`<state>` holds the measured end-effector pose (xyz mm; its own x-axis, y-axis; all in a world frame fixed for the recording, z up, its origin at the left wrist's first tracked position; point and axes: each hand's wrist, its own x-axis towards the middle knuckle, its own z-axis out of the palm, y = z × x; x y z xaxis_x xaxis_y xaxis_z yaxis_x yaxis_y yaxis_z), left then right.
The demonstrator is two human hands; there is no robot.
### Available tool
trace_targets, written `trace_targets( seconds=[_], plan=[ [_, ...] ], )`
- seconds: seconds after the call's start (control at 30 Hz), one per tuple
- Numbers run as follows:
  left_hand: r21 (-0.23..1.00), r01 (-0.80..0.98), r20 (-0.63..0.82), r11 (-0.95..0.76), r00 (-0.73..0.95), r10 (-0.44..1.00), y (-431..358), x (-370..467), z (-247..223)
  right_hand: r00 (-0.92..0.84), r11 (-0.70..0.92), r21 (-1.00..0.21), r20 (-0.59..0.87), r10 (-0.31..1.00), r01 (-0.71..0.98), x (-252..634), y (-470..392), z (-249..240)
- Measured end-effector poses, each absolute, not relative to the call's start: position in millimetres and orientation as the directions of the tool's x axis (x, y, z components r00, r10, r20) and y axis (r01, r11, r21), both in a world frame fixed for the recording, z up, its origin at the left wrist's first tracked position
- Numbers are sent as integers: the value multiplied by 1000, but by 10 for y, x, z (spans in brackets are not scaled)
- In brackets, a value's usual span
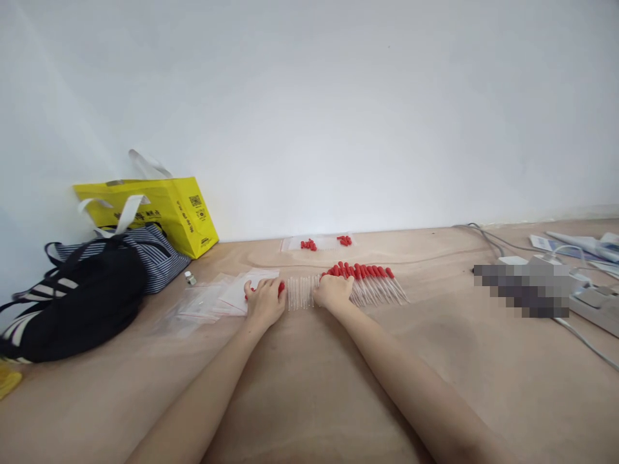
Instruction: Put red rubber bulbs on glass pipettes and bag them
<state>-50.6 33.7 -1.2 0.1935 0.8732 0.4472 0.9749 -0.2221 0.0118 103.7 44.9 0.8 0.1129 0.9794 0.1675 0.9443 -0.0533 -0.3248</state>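
My left hand (pixel 265 303) rests over red rubber bulbs, its fingers curled; one red rubber bulb (pixel 282 288) shows between its thumb and forefinger. Thin clear dropper tubes (pixel 300 293) without bulbs lie side by side between my hands. At the right end of that row is my right hand (pixel 334 291), fingers closed, and what they hold is hidden. Just beyond and to its right, droppers with red bulbs (pixel 372 277) lie in a slanting row, tips toward me. Beneath and left of my left hand are flat clear plastic bags (pixel 207 303).
Farther back, a clear bag (pixel 290 243) lies near two small groups of red bulbs (pixel 308 245). A small vial (pixel 190 278) stands left, near a black bag (pixel 91 303), a striped bag (pixel 162 258) and a yellow bag (pixel 193 219). Cables and a white power strip (pixel 597 299) are right.
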Motion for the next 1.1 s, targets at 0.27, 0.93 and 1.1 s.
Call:
trace_targets(
  seconds=[0.27,0.93,1.1],
  plan=[
    [517,752,572,-408,51,819,168,-368,-9,-45,162,-435,266,963,886,1339,284,81],
    [922,208,254,-327,311,916,-190,-110,-237,-416,683,-192,669,617,704,1993,-414,-299],
    [924,189,261,-332,320,911,-191,-115,-235,-404,682,-75,757,514,728,2013,-381,-358]
  ],
)
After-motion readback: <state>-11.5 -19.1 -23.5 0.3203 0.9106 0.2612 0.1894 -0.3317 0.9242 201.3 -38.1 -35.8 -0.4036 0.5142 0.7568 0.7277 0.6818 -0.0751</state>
